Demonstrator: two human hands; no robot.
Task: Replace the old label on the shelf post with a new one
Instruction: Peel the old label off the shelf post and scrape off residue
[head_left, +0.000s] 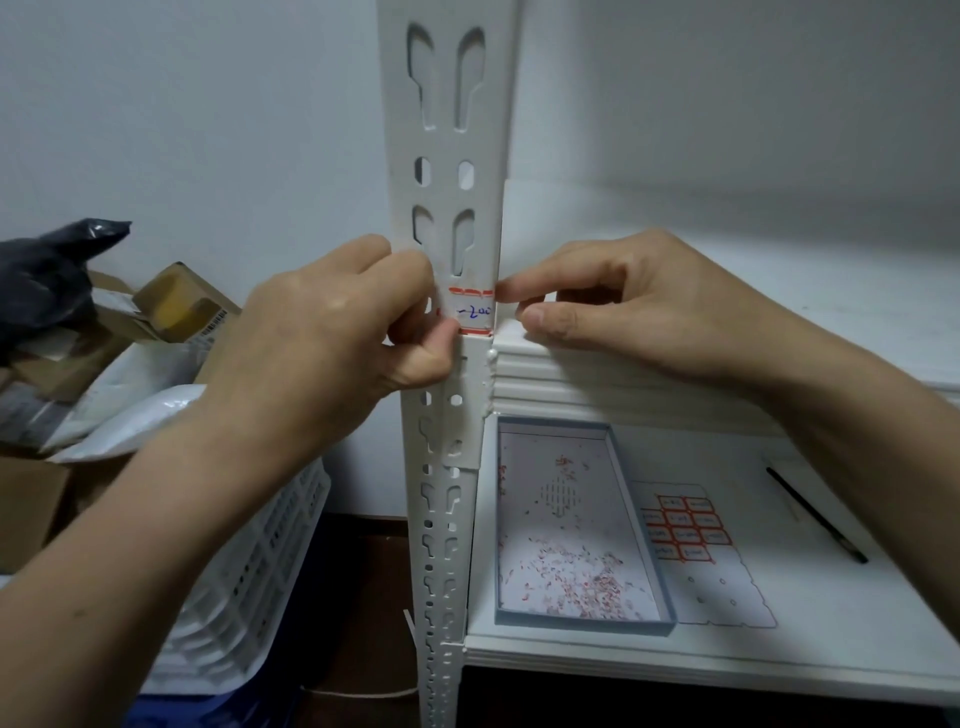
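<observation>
Left hand (332, 332) pinches red-edged paper label (475, 312); slotted post (447, 192).

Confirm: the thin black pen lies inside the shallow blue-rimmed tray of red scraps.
Wrong. The head view shows the thin black pen lying outside the shallow blue-rimmed tray, on the white shelf board right of the red-bordered label sheet.

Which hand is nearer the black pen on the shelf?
Right. The right hand, at the label, sits above the pen; the left hand is farther, across the shelf post.
</observation>
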